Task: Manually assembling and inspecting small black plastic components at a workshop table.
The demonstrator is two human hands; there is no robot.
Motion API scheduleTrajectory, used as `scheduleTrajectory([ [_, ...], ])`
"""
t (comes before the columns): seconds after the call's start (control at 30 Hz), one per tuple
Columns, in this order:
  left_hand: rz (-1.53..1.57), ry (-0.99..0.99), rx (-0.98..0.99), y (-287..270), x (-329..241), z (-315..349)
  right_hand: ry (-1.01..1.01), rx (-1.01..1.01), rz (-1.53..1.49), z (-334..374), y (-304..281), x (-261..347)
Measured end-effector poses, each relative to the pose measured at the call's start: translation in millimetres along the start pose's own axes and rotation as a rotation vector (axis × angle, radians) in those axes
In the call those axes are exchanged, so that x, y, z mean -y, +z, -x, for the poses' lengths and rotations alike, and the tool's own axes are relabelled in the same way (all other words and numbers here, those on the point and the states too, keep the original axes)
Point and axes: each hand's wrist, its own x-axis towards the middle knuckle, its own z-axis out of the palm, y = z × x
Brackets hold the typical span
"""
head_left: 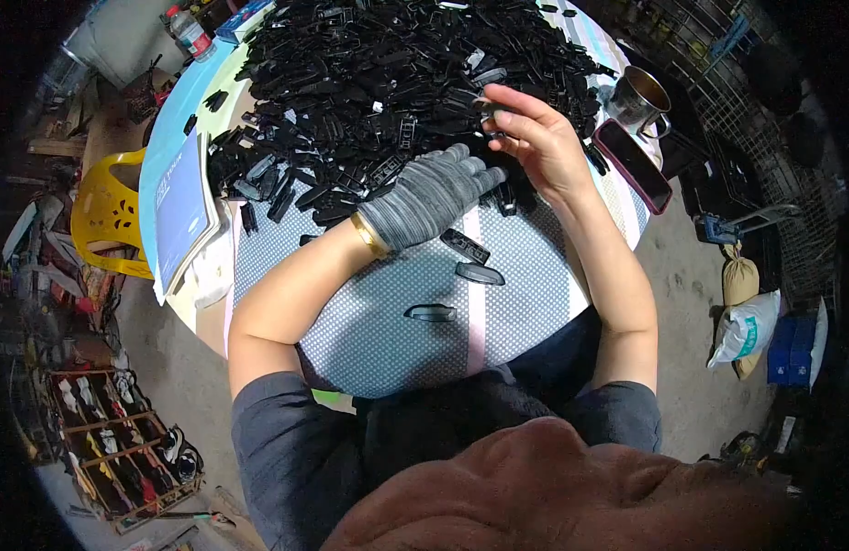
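Note:
My left hand (pixel 432 196), in a grey knitted glove, lies palm down at the near edge of a heap of small black plastic parts (pixel 351 83). Its fingers stretch to the right over the parts. Bare and raised above the heap, my right hand (pixel 542 142) pinches a small dark piece (pixel 488 109) between thumb and fingers; the fingers partly hide it. Three loose parts lie near me on the patterned cloth: a black slotted part (pixel 465 246), a smooth oval part (pixel 480 274) and a black frame-like part (pixel 431 313).
On the round table's right stand a metal mug (pixel 637 99) and a phone (pixel 632 165). A booklet (pixel 181 216) and a bottle (pixel 190 35) are at the left. Beyond the edge are a yellow chair (pixel 108 216), a wooden rack (pixel 112 441) and sacks (pixel 744 326).

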Motion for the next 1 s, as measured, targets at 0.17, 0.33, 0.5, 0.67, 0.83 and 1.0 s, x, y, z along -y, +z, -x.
scheduleTrajectory([
  [0.17,0.126,0.011,-0.356,-4.6,17.0,4.1,-0.113,0.083,0.168,3.3,1.5,-9.0],
  [0.33,0.987,-0.368,-0.345,-28.5,24.1,6.1,-0.515,0.101,0.723,7.7,10.1,-15.7],
  [0.5,1.370,-0.472,-0.308,-41.5,8.9,7.2,-0.742,0.005,0.840,4.7,8.1,-18.8],
  [0.67,1.755,-0.418,-0.269,-41.2,23.1,8.5,-0.700,0.103,0.854,3.8,6.6,-20.3],
  [0.83,1.639,-0.361,-0.320,-44.8,14.2,7.6,-0.493,0.033,0.693,2.4,4.1,-18.8],
  [1.0,1.463,-0.439,-0.374,-43.4,9.2,4.1,-0.545,0.057,0.685,6.8,7.3,-16.5],
])
